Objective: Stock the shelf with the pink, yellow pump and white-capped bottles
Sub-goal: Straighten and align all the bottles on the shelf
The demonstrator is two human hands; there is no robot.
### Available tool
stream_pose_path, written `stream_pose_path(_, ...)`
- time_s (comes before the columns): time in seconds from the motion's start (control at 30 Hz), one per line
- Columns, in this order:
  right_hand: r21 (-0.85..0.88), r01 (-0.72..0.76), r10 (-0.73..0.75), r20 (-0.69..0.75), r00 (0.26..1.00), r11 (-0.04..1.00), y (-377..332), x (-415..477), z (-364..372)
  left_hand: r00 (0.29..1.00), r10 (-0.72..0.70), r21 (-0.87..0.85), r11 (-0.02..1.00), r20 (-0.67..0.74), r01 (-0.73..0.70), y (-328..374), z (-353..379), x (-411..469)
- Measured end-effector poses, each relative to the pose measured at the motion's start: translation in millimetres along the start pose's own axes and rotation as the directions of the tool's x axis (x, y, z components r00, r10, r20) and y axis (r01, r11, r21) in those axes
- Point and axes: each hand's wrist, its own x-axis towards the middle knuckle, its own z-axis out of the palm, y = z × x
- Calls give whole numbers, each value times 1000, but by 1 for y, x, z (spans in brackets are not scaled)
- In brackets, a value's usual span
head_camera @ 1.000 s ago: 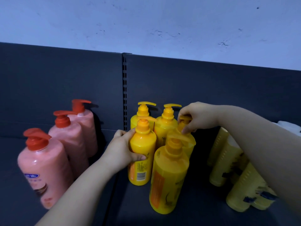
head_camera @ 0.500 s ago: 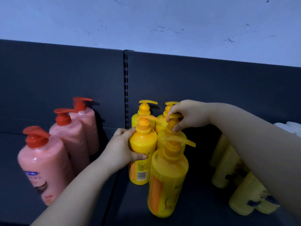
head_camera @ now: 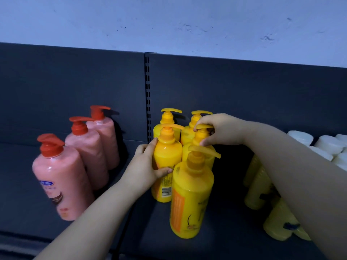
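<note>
Several yellow pump bottles stand in two rows on the dark shelf (head_camera: pixel 225 246). My left hand (head_camera: pixel 144 169) wraps the body of the left middle yellow bottle (head_camera: pixel 165 158). My right hand (head_camera: pixel 219 129) pinches the pump neck of the right middle yellow bottle (head_camera: pixel 201 139), which stands behind the front yellow bottle (head_camera: pixel 189 199). Three pink bottles with red pumps line up at the left, the nearest pink bottle (head_camera: pixel 62 182) in front. Pale yellow white-capped bottles (head_camera: pixel 281 224) stand at the right, partly hidden by my right forearm.
A dark back panel with a slotted upright (head_camera: pixel 148 94) rises behind the bottles, and a pale wall shows above it. White caps (head_camera: pixel 326 147) cluster at the far right. Bare shelf lies in front of the yellow bottles and left of the pink ones.
My right hand has slid the right middle yellow bottle leftward by its pump, closing it up against the other yellow bottles. My left hand has kept its hold on the left middle bottle.
</note>
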Motion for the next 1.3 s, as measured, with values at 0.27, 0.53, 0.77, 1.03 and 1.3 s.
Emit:
stream_pose_path(0.27, -84, -14, -5, -221, 975, 996, -13, -30, 17, 996, 83, 326, 941, 20, -85, 6, -6, -25)
stream_pose_path(0.53, -161, -171, 61, -531, 845, 972, -21, -84, 59, 961, 249, 499, 822, 117, -274, 22, -20, -58)
stream_pose_path(0.77, -84, -261, 207, -405, 891, 962, -37, -123, 142, 935, 281, 450, 821, 218, -351, -7, 12, -91)
stream_pose_path(1.03, 678, -246, 454, -144, 879, 692, -58, -105, 158, 914, 5, -275, 954, 406, 116, -13, 49, -73)
stream_pose_path(1.3, 606, -240, 439, -204, 875, 759, -57, -93, 177, 956, -39, -409, 898, 291, 161, -13, 60, -85)
